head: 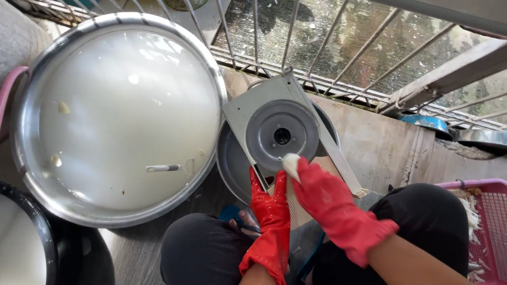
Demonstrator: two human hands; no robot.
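Head view, centre of the frame: the right hand [327, 201] in a red glove pinches a pale white piece [292, 165] against the grey slicer board [244, 115] with its round disc. Beside it, the left hand [271, 205] grips the board's lower edge. A large basin [22, 118] of milky water fills the upper left.
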